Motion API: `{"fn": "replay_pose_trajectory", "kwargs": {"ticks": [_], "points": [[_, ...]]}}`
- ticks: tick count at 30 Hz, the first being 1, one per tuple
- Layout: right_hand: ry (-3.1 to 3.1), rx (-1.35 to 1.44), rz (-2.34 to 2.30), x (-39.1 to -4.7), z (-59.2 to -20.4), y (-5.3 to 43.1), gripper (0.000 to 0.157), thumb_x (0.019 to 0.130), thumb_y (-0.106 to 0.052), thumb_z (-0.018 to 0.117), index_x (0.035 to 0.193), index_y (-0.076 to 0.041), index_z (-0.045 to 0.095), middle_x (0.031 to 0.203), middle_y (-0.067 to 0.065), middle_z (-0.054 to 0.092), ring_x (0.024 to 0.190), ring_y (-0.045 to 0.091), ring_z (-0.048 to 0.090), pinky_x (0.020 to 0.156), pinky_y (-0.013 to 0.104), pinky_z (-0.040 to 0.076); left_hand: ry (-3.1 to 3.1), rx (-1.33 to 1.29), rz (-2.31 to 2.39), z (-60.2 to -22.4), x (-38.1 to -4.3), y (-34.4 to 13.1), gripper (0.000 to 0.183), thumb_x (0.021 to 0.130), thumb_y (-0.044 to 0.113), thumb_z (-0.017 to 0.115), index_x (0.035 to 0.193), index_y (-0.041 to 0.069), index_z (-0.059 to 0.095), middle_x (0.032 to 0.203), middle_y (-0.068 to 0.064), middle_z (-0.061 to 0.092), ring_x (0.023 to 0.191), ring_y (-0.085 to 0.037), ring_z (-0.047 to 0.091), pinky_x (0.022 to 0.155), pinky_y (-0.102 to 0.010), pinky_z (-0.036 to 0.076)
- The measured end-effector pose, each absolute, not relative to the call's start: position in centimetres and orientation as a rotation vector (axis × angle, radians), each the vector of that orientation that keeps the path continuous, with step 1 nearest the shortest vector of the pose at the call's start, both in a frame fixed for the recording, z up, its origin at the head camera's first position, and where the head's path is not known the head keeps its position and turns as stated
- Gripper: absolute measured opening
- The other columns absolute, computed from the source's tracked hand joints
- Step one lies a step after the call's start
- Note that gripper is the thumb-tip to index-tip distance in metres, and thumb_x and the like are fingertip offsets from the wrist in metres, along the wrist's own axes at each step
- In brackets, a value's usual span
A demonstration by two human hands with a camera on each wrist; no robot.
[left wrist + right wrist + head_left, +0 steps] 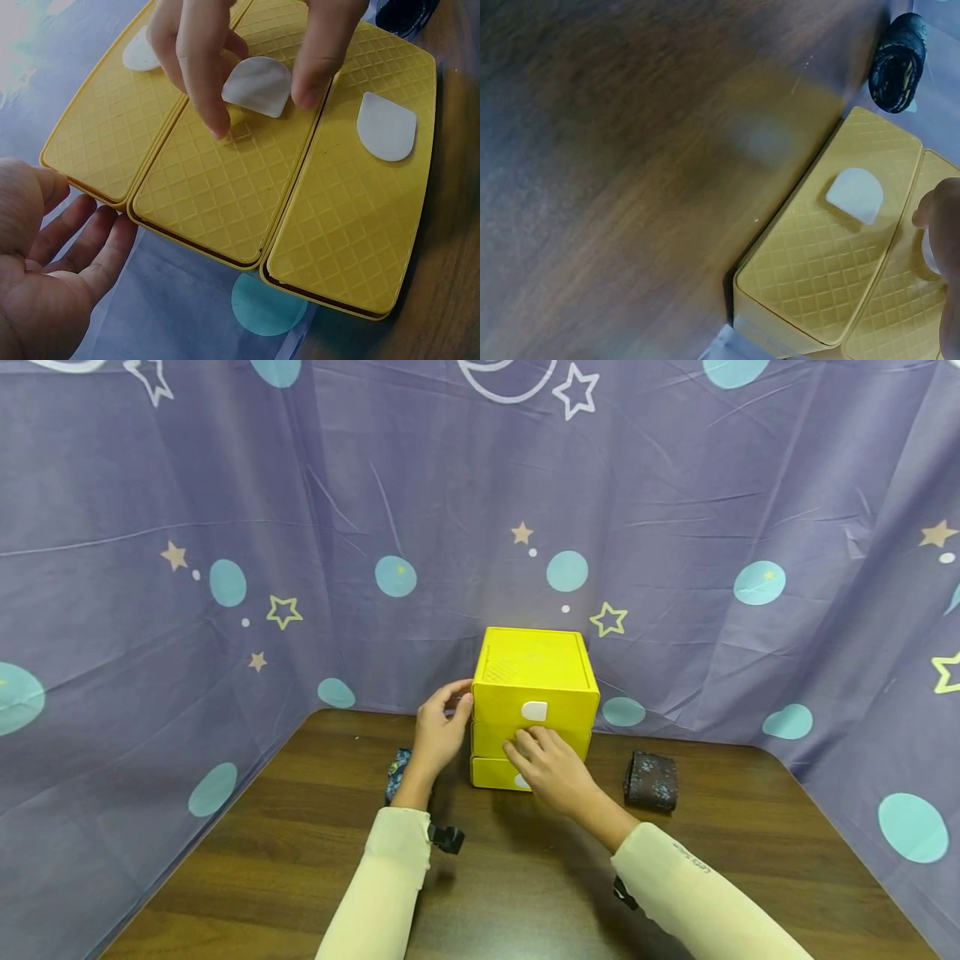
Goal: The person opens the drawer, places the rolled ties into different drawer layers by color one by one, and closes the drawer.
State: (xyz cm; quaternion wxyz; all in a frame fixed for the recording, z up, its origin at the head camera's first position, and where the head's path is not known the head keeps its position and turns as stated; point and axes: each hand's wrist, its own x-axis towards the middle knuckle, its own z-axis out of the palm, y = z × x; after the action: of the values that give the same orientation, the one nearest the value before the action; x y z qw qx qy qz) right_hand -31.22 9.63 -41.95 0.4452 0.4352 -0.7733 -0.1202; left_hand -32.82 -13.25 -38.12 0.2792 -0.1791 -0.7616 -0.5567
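A yellow three-drawer box (536, 664) stands at the far side of the table, with quilted drawer fronts and white half-round handles. At its left side, the fingertips of my left hand (441, 731) touch the side near the front edge of the top drawer (112, 112). My right hand (551, 768) is in front of the middle drawer (210, 187). Its thumb and fingers are spread on either side of that drawer's white handle (259, 86), which shows in the gap between them. All three drawers look pushed in.
Left of the box lies a dark blue patterned cloth bundle (397, 772), partly behind my left forearm. To the right is a folded dark brown cloth-like item (651, 781) with blue flowers. A purple patterned curtain (450, 527) hangs behind the brown wooden table (300, 835).
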Motion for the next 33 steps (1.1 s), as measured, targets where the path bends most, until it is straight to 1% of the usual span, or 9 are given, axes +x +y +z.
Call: {"fn": "replay_pose_trajectory", "kwargs": {"ticks": [3,6,9,11,14,20,23,29,33], "points": [[-1.947,1.08,-0.297,-31.27,-42.11,9.7,0.039,0.086,-0.002,0.07,0.124,-0.006,0.066,0.118,0.015,0.06,0.102,0.032,0.057,0.087,0.041,0.053,-2.049,-0.48,-1.493,-38.07,-32.76,-13.19,0.03,0.105,0.02,0.06,0.132,0.01,0.068,0.122,-0.007,0.07,0.102,-0.023,0.066,0.081,-0.038,0.06],[-1.946,1.072,-0.308,-31.37,-42.11,9.73,0.031,0.089,-0.001,0.071,0.12,-0.005,0.067,0.118,0.015,0.059,0.101,0.032,0.057,0.085,0.04,0.053,-2.056,-0.479,-1.489,-38.03,-32.75,-13.16,0.03,0.105,0.021,0.06,0.133,0.011,0.068,0.123,-0.006,0.069,0.102,-0.022,0.066,0.081,-0.038,0.06],[-1.926,1.069,-0.315,-31.56,-42.11,9.72,0.02,0.092,-0.001,0.064,0.112,-0.003,0.068,0.117,0.015,0.059,0.099,0.031,0.057,0.083,0.039,0.054,-2.056,-0.481,-1.487,-37.98,-32.77,-13.12,0.03,0.106,0.021,0.06,0.132,0.01,0.068,0.123,-0.007,0.069,0.102,-0.022,0.066,0.081,-0.038,0.059],[-1.903,1.065,-0.321,-31.68,-42.14,9.71,0.017,0.094,-0.001,0.057,0.107,-0.002,0.068,0.115,0.016,0.06,0.098,0.031,0.057,0.082,0.038,0.054,-2.055,-0.477,-1.489,-37.95,-32.8,-13.07,0.03,0.105,0.02,0.06,0.132,0.01,0.068,0.122,-0.007,0.07,0.102,-0.023,0.066,0.081,-0.038,0.059],[-1.888,1.068,-0.317,-31.78,-42.17,9.73,0.018,0.095,0.0,0.052,0.103,-0.002,0.068,0.112,0.016,0.06,0.096,0.031,0.057,0.082,0.038,0.054,-2.056,-0.469,-1.493,-37.93,-32.84,-13.01,0.029,0.105,0.02,0.06,0.131,0.01,0.068,0.121,-0.007,0.07,0.101,-0.022,0.066,0.081,-0.037,0.059],[-1.896,1.068,-0.316,-31.88,-42.25,9.79,0.023,0.095,0.0,0.046,0.104,-0.001,0.067,0.111,0.016,0.059,0.095,0.031,0.056,0.084,0.038,0.053,-2.056,-0.47,-1.489,-37.97,-32.99,-12.91,0.029,0.105,0.02,0.06,0.131,0.009,0.068,0.121,-0.008,0.07,0.102,-0.023,0.066,0.081,-0.036,0.059],[-1.882,1.068,-0.311,-32.01,-42.38,9.78,0.022,0.094,0.001,0.048,0.103,-0.001,0.067,0.11,0.016,0.06,0.093,0.031,0.056,0.082,0.038,0.053,-2.054,-0.476,-1.494,-38.06,-33.03,-12.93,0.029,0.105,0.02,0.06,0.131,0.01,0.068,0.122,-0.007,0.07,0.102,-0.022,0.066,0.083,-0.038,0.059],[-1.862,1.068,-0.327,-32.18,-42.55,9.61,0.017,0.094,0.001,0.052,0.101,-0.002,0.067,0.11,0.016,0.061,0.092,0.03,0.056,0.079,0.037,0.053,-2.047,-0.474,-1.521,-38.26,-32.93,-13.17,0.029,0.105,0.02,0.06,0.131,0.01,0.068,0.122,-0.008,0.069,0.102,-0.024,0.065,0.085,-0.047,0.058],[-1.882,1.077,-0.31,-32.11,-42.39,9.42,0.015,0.094,0.002,0.052,0.099,-0.001,0.066,0.111,0.017,0.06,0.093,0.032,0.056,0.08,0.038,0.053,-2.055,-0.473,-1.509,-38.22,-32.98,-13.35,0.029,0.106,0.021,0.06,0.132,0.012,0.068,0.122,-0.007,0.069,0.103,-0.023,0.065,0.085,-0.044,0.058]]}}
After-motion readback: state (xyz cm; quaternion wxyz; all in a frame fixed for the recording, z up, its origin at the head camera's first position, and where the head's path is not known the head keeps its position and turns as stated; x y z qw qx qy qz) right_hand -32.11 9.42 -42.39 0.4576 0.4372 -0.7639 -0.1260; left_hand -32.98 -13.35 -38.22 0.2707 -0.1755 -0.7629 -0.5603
